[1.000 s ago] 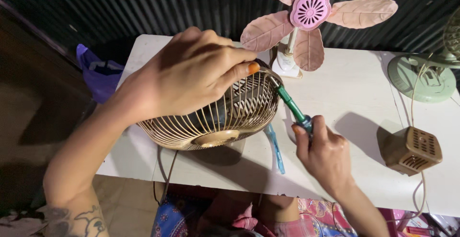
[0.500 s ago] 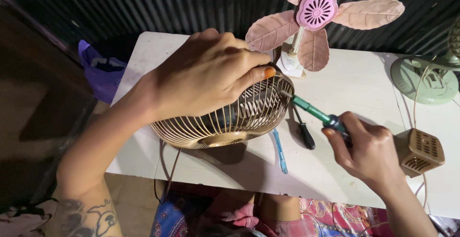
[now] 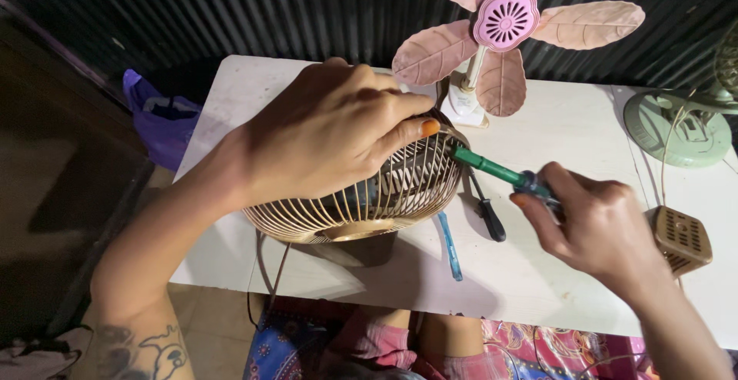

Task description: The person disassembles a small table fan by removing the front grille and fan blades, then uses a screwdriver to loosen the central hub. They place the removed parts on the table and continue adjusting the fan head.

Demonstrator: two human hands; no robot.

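The left hand [image 3: 330, 138] still lies over the beige fan cage [image 3: 369, 195] at the front of the white table [image 3: 553, 272], fingers pressed on its wires. The right hand [image 3: 600, 226], fingers wrapped round the green screwdriver [image 3: 496, 171], has drawn out rightward, tip at the cage's rim.

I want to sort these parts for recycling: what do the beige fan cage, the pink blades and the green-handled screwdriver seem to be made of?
The beige fan cage looks like thin painted metal wire, though moulded plastic is possible: fine glossy ribs. The pink blades look like matte plastic, with moulded veins. The green-handled screwdriver, held by the right hand, has a glossy, likely plastic handle; its shaft is hidden. The left hand rests on the cage.
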